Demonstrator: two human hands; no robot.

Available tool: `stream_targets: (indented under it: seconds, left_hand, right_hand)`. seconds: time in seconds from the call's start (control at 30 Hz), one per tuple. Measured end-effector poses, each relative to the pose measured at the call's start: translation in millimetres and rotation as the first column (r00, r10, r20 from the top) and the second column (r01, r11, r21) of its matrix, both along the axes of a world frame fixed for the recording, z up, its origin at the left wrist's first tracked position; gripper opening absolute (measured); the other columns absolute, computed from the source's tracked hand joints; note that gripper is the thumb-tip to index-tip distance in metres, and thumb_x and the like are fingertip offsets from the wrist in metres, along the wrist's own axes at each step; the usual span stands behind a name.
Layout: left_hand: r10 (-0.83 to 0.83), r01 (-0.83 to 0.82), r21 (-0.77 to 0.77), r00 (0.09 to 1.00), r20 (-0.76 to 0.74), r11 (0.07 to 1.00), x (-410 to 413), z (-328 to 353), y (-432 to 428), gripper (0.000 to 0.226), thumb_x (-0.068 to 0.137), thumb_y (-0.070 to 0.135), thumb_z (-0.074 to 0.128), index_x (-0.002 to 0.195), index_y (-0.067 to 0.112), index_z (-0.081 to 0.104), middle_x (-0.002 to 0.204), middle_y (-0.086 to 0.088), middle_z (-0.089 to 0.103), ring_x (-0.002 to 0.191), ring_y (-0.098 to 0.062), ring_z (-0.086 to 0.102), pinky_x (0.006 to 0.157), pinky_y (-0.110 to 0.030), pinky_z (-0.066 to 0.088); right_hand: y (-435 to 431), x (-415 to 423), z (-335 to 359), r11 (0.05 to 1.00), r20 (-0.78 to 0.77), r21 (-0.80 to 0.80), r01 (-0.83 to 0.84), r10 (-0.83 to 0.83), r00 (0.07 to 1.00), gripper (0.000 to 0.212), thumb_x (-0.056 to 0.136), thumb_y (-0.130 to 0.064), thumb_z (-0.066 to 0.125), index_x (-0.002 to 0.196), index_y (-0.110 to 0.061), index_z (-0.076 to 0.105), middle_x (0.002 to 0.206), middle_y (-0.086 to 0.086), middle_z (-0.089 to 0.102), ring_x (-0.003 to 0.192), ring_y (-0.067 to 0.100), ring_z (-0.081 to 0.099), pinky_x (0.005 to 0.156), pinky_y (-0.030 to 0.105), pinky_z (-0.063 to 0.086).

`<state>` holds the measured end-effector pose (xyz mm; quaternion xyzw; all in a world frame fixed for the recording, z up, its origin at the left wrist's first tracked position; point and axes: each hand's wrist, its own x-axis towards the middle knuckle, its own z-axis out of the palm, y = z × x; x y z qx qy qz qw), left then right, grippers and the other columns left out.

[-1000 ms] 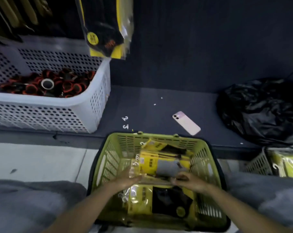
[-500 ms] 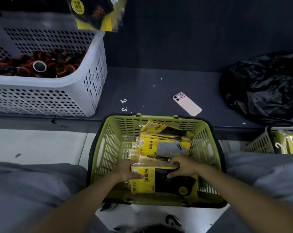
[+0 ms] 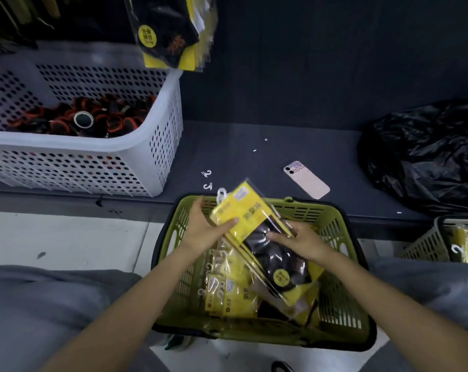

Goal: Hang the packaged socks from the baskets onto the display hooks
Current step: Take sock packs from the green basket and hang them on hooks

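— Left hand (image 3: 203,232) grips the sock pack (image 3: 250,218) by its yellow top, right hand (image 3: 301,241) pinches its edge, just above the green basket (image 3: 321,208).
— Slick plastic; a loose pinch could drop it.

The bare left forearm (image 3: 136,299) and right forearm (image 3: 361,283) reach forward from the lower edge, angling inward. The left hand (image 3: 204,233) grips the top of a sock packet (image 3: 243,210), thumb across its front. The right hand (image 3: 304,241) holds its right edge, fingers curled over it.
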<state>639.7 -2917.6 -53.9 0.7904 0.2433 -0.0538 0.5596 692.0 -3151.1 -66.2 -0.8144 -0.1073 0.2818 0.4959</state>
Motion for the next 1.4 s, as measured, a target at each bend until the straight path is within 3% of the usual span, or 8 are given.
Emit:
stream_targets:
  seconds: [0.1,0.2,0.33,0.47,0.67,0.8,0.97,1.4]
  left_hand:
    - [0.011,-0.026,-0.339,0.999,-0.046,0.941,6.4,28.8,-4.7,0.137,0.039,0.073,0.077,0.150,0.024,0.013,0.149,-0.004,0.037,0.129,-0.021,0.044,0.111,-0.040,0.031]
    - [-0.016,0.010,-0.510,1.000,-0.006,0.860,8.4,47.9,-14.8,0.114,0.053,0.074,0.072,0.145,0.025,0.027,0.138,0.005,0.045,0.131,-0.012,0.040,0.115,-0.048,0.026]
    - [0.067,0.021,-0.415,0.978,0.197,0.909,15.5,80.6,-15.8,0.054,0.064,0.063,0.068,0.109,0.034,0.063,0.106,0.018,0.071,0.109,-0.009,0.062,0.102,-0.034,0.040]
    - [0.017,0.119,-0.319,0.919,0.394,0.940,26.9,128.7,-7.8,0.048,0.066,0.055,0.069,0.106,0.028,0.069,0.108,0.008,0.072,0.101,-0.008,0.068,0.085,-0.022,0.052]
    - [0.003,0.150,-0.222,0.822,0.570,0.963,51.0,206.2,8.8,0.044,0.060,0.049,0.074,0.098,0.028,0.069,0.097,0.014,0.074,0.088,-0.002,0.070,0.066,-0.008,0.051]
    - [0.065,0.048,-0.158,0.765,0.640,0.986,69.9,245.2,28.6,0.033,0.054,0.049,0.071,0.072,0.021,0.067,0.057,0.017,0.067,0.054,0.006,0.063,0.048,-0.004,0.042]
    - [0.162,-0.061,-0.171,0.725,0.670,0.983,87.0,266.3,64.9,0.057,0.059,0.068,0.054,0.072,0.013,0.063,0.073,0.002,0.065,0.068,-0.015,0.062,0.069,-0.029,0.043]
    - [0.283,-0.219,-0.187,0.592,0.754,0.957,96.6,295.1,114.2,0.038,0.071,0.056,0.054,0.085,0.026,0.072,0.080,0.016,0.074,0.074,0.002,0.068,0.065,-0.019,0.044]
  right_hand:
    - [16.2,2.3,31.5,0.977,-0.020,0.163,0.135,-0.134,0.991,0.018,0.073,-0.042,0.072,0.089,-0.032,0.071,0.085,-0.013,0.075,0.079,0.004,0.071,0.064,0.011,0.050]
    - [27.0,-1.4,48.3,0.941,-0.034,0.262,0.213,-0.211,0.977,0.032,0.067,-0.048,0.071,0.092,-0.028,0.071,0.090,-0.008,0.076,0.083,0.009,0.072,0.067,0.015,0.053]
    - [32.7,-2.8,73.2,0.919,0.008,0.347,0.186,-0.201,0.980,0.019,0.079,-0.033,0.070,0.097,-0.028,0.068,0.095,-0.010,0.075,0.089,0.003,0.069,0.072,0.012,0.051]
    - [40.3,12.2,130.9,0.861,0.211,0.472,0.187,-0.317,0.925,0.043,0.071,-0.040,0.069,0.110,-0.024,0.060,0.101,-0.017,0.071,0.096,-0.003,0.064,0.076,0.009,0.048]
    - [64.0,41.6,220.7,0.723,0.299,0.671,0.163,-0.465,0.834,0.033,0.068,-0.033,0.071,0.091,-0.011,0.063,0.087,0.001,0.070,0.081,0.009,0.067,0.071,0.018,0.055]
    - [81.4,60.1,256.9,0.712,0.291,0.694,0.111,-0.418,0.861,0.037,0.068,-0.034,0.070,0.092,-0.006,0.063,0.085,0.002,0.073,0.079,0.010,0.069,0.066,0.015,0.053]
    - [92.1,82.9,287.8,0.669,0.210,0.730,0.137,-0.411,0.887,0.031,0.077,-0.026,0.062,0.096,-0.004,0.054,0.085,0.009,0.075,0.074,0.012,0.070,0.080,0.031,0.052]
    - [111.0,139.6,338.4,0.747,0.317,0.612,0.260,-0.533,0.784,0.010,0.090,-0.019,0.061,0.097,-0.011,0.058,0.080,0.004,0.075,0.083,0.019,0.070,0.076,0.030,0.052]
